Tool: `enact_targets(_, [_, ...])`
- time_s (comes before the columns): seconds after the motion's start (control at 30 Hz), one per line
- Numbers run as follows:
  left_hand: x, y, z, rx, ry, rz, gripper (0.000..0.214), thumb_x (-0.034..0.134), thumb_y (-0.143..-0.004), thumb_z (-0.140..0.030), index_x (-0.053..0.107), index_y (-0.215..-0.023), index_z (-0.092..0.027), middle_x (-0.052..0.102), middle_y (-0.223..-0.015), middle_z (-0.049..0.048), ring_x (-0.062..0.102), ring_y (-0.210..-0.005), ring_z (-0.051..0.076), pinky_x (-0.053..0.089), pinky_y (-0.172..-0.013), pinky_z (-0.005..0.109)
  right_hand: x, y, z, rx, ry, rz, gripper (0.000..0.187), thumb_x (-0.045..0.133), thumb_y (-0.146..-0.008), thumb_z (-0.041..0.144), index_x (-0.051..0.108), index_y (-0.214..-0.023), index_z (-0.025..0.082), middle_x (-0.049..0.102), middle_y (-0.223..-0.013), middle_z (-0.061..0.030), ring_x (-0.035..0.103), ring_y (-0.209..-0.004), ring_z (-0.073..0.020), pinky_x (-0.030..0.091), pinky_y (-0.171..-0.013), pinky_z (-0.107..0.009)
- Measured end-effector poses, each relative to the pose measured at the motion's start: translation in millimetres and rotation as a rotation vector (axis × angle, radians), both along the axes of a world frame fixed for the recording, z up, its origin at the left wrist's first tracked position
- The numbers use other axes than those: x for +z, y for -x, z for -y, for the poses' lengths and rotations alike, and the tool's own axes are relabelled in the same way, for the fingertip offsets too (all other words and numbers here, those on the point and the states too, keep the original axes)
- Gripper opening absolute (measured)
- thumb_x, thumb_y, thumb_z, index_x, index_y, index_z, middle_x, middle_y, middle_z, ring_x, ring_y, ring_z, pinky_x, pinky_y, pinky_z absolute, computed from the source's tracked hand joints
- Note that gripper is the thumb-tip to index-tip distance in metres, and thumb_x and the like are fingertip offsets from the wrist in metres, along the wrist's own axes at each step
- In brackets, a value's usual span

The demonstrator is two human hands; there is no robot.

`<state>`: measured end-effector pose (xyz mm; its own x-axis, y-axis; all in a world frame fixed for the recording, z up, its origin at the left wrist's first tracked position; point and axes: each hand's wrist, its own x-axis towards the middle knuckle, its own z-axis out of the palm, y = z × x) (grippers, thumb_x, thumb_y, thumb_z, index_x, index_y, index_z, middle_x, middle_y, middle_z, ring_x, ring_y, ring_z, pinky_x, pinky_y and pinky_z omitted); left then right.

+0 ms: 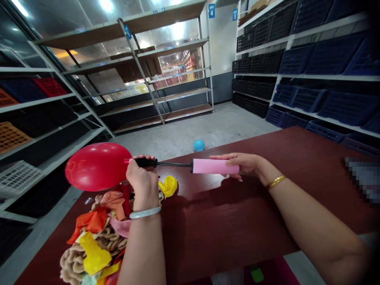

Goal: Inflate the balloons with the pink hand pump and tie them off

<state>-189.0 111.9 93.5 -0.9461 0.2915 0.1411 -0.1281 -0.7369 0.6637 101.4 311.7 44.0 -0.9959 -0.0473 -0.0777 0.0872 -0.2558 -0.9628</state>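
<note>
A red inflated balloon sits on the nozzle of a hand pump, out past the left edge of the dark red table. My left hand is closed round the pump's black front end, where the balloon's neck meets it. My right hand grips the pink pump handle, which is drawn back so the thin black rod shows between the two parts. A pale bangle is on my left wrist, a gold one on my right.
A heap of flat balloons in orange, yellow and pink lies on the table by my left arm, with a yellow one near the pump. A blue balloon rests on the floor. Shelves with crates line both sides.
</note>
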Motion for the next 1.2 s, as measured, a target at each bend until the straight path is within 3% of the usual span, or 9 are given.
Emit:
enact_targets(0.2, [-3.7, -6.5, -7.7, -0.014, -0.004, -0.054, 0.008, 0.05, -0.087, -0.026, 0.046, -0.083, -0.021, 0.053, -0.071, -0.003, 0.057, -0.061, 0.011, 0.05, -0.067, 0.028, -3.0, -2.9, -8.1, -0.124, 0.003, 0.011, 0.068, 0.06, -0.09, 0.029, 0.033, -0.152, 0.019, 0.073, -0.09, -0.0097, 0.068, -0.058, -0.0151, 0.055, -0.041, -0.022])
enact_targets(0.43, [-14.8, -47.5, -28.6, -0.16, -0.032, -0.031, 0.01, 0.053, -0.088, -0.029, 0.048, -0.085, -0.02, 0.055, -0.073, -0.0013, 0.057, -0.063, 0.013, 0.049, -0.066, 0.03, 9.9, 33.6, 43.1, -0.22, -0.096, -0.084, 0.065, 0.064, -0.089, 0.034, 0.04, -0.149, 0.026, 0.07, -0.094, -0.0062, 0.062, -0.054, -0.0118, 0.056, -0.043, -0.024])
enact_targets(0.6, [-12.5, -47.6, -24.9, -0.203, -0.025, 0.015, 0.009, 0.053, -0.086, -0.024, 0.047, -0.082, -0.019, 0.053, -0.07, -0.0016, 0.055, -0.059, 0.012, 0.045, -0.061, 0.027, 16.9, 42.5, 69.6, -0.254, -0.279, -0.111, 0.063, 0.064, -0.09, 0.039, 0.041, -0.148, 0.035, 0.066, -0.113, -0.0067, 0.059, -0.053, -0.0075, 0.057, -0.048, -0.024])
enact_targets(0.8, [0.3, -14.1, -2.8, -0.08, -0.01, -0.027, 0.012, 0.056, -0.082, -0.023, 0.045, -0.078, -0.02, 0.051, -0.068, -0.0026, 0.055, -0.058, 0.011, 0.043, -0.056, 0.025, 12.7, 22.6, 38.6, -0.118, -0.207, -0.033, 0.066, 0.059, -0.093, 0.036, 0.032, -0.153, 0.031, 0.069, -0.092, -0.0047, 0.061, -0.053, -0.0099, 0.056, -0.048, -0.024])
enact_targets(1.0, [3.6, -1.4, 3.9, 0.033, -0.027, -0.003, 0.008, 0.052, -0.084, -0.023, 0.045, -0.08, -0.02, 0.051, -0.068, -0.003, 0.054, -0.056, 0.011, 0.043, -0.055, 0.025, -10.1, -1.1, -5.1, -0.107, -0.063, 0.063, 0.071, 0.061, -0.091, 0.033, 0.03, -0.154, 0.023, 0.071, -0.089, -0.0088, 0.063, -0.056, -0.0126, 0.057, -0.047, -0.024])
enact_targets(1.1, [-2.8, -9.2, -5.6, 0.031, -0.048, -0.045, 0.014, 0.055, -0.085, -0.03, 0.044, -0.082, -0.021, 0.051, -0.069, -0.0033, 0.054, -0.056, 0.011, 0.042, -0.054, 0.025, -11.3, 3.3, -2.6, -0.131, -0.058, 0.051, 0.07, 0.064, -0.089, 0.031, 0.034, -0.152, 0.023, 0.07, -0.094, -0.0094, 0.065, -0.058, -0.0132, 0.058, -0.047, -0.025])
enact_targets(1.2, [-11.0, -23.7, -17.4, -0.022, -0.042, -0.052, 0.02, 0.058, -0.084, -0.035, 0.044, -0.083, -0.021, 0.052, -0.07, -0.0032, 0.054, -0.057, 0.011, 0.042, -0.054, 0.024, -4.2, 17.7, 17.4, -0.147, -0.064, 0.015, 0.068, 0.067, -0.086, 0.031, 0.04, -0.149, 0.026, 0.067, -0.107, -0.0091, 0.066, -0.064, -0.0139, 0.059, -0.048, -0.025])
